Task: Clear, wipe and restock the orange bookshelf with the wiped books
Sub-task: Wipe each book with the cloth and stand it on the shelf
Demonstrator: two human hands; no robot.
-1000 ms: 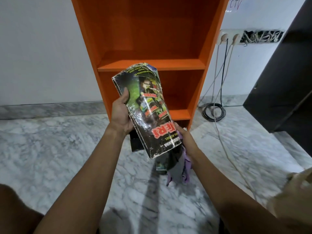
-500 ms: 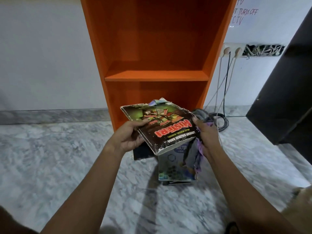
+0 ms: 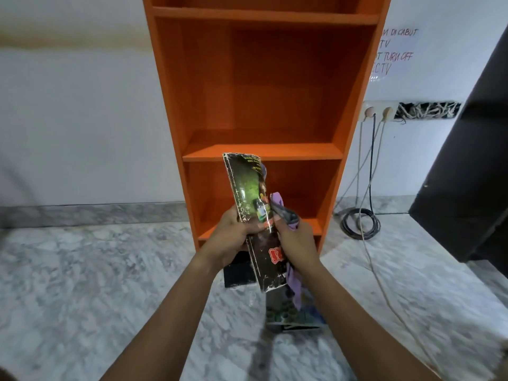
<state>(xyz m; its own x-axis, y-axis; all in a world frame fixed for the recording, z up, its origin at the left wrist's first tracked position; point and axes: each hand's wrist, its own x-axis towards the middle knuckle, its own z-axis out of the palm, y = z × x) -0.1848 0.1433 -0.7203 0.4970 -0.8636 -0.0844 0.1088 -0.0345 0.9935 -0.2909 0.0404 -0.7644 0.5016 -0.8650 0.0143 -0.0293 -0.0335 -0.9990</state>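
Observation:
A worn black-and-green paperback book (image 3: 248, 193) stands upright in front of the orange bookshelf (image 3: 264, 86), whose visible shelves are bare. My left hand (image 3: 233, 237) grips the book around its middle from the left. My right hand (image 3: 295, 243) is shut on a purple-and-grey cloth (image 3: 280, 209) pressed against the book's cover. The cloth's tail hangs down behind the book's lower end. On the floor below lie a black book (image 3: 237, 270) and a green-patterned book (image 3: 291, 314), partly hidden by my hands.
Marble floor (image 3: 82, 284) spreads all around. A coiled black cable (image 3: 360, 224) and a pale cord (image 3: 384, 292) trail across the floor to the right, from wall sockets (image 3: 378, 112). A dark cabinet (image 3: 467, 160) stands at the right edge.
The book has swung from lying flat to standing upright. My right hand has come up with the cloth onto its cover. The view has tilted up, showing more of the shelf.

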